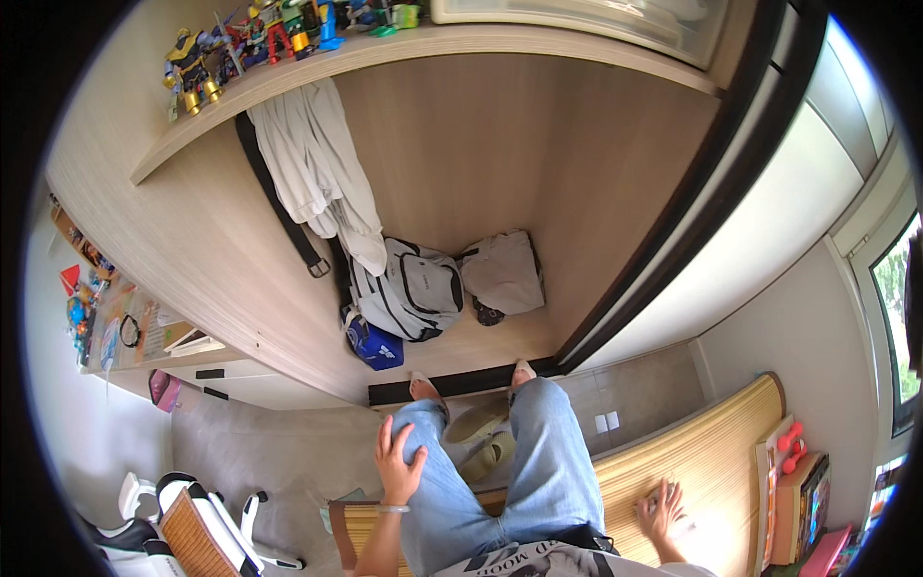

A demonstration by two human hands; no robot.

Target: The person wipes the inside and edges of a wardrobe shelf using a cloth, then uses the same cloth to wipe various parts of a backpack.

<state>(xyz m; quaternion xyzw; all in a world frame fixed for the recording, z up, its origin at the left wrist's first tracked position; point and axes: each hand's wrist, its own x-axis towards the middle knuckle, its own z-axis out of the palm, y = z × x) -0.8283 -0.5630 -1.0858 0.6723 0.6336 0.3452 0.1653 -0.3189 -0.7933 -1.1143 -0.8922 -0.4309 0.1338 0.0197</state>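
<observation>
My left hand (399,461), with a pale bangle at the wrist, rests on the left knee of my jeans (551,447), fingers spread. To the right, my right hand (660,511) is laid on a woven bamboo mat (627,469); a small pale thing shows at its fingers, too unclear to name, and I cannot tell if it is held. Before me in the open wardrobe, a grey backpack (425,288) leans beside folded beige cloth (505,274). A blue bag (375,342) sits at its left. Light clothes (310,159) and a black belt (277,195) hang above.
Toy figures (274,32) and a translucent storage box (591,21) stand on the upper shelf. Slippers (487,454) lie on the floor between my legs. A white office chair (202,526) is at lower left. Books (800,505) and pink dumbbells (792,447) sit at the right.
</observation>
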